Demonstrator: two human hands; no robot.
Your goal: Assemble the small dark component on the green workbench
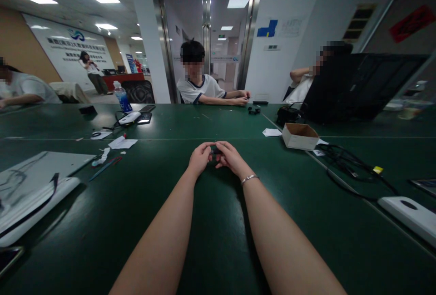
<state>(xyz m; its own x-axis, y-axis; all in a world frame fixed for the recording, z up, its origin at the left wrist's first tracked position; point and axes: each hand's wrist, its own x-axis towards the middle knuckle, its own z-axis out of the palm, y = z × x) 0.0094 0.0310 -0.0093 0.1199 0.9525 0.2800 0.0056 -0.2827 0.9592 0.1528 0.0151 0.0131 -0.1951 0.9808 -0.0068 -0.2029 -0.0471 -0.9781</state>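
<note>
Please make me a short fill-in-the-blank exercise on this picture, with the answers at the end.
A silver bracelet circles the ____ wrist.
The left hand and right hand hold a small dark object over a table coloured ____.
The bottle stands to the ____ of the hands, the open box to their right.

Missing words: right; green; left.

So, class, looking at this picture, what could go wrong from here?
The small dark object, held between the left hand and right hand, could slip and drop onto the green table.

The bottle might get knocked over towards the flat dark device near it.
</note>
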